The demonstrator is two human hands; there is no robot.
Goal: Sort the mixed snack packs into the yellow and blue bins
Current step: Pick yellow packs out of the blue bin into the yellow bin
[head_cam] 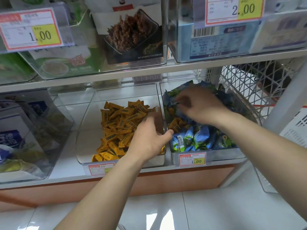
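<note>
Two clear bins stand side by side on the lower shelf. The left bin (pixel 86 130) holds a heap of yellow snack packs (pixel 119 123). The right bin (pixel 216 155) holds blue and green packs (pixel 197 140), with a few yellow packs (pixel 176 125) mixed in near its left wall. My left hand (pixel 149 138) rests over the wall between the two bins, fingers spread down on the yellow heap, thumb pointing into the right bin. My right hand (pixel 199 105) reaches into the back of the right bin, blurred, fingers pinching a blue pack (pixel 171 102).
Price tags (pixel 192 159) hang on both bin fronts. A white wire basket (pixel 249 83) stands behind the right bin. An upper shelf (pixel 149 72) with clear boxes of packaged goods overhangs the bins. Another clear bin (pixel 33 138) with larger bags sits at left. White floor tiles lie below.
</note>
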